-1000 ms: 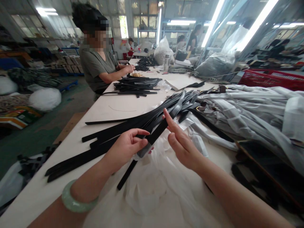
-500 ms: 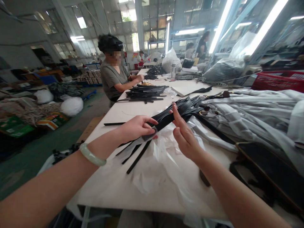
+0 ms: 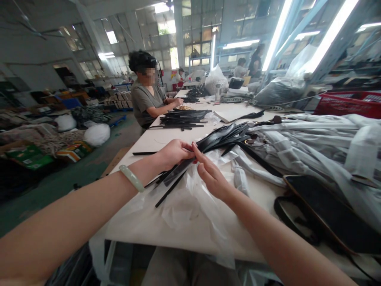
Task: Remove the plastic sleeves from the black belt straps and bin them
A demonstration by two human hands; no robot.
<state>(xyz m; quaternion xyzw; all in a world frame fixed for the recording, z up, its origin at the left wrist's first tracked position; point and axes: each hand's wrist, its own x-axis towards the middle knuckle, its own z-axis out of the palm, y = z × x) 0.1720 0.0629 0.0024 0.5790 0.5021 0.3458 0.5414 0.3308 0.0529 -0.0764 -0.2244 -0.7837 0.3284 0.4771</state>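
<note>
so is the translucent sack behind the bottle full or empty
Looks full: the sack bulges with pale contents nearly to its top.

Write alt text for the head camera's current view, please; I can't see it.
Two bare hands meet over a bunch of black straps on a pale table; the left hand, with a green bangle above it, pinches one strap near the fingertips of the right hand. White-wrapped bundles lie to the right; another person works beyond, at left.

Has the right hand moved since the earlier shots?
Yes, to the left. Its fingertips lined up below the clear bottle half a second ago; now the right hand has them well left of that line, right by the left hand's fingers.
</note>
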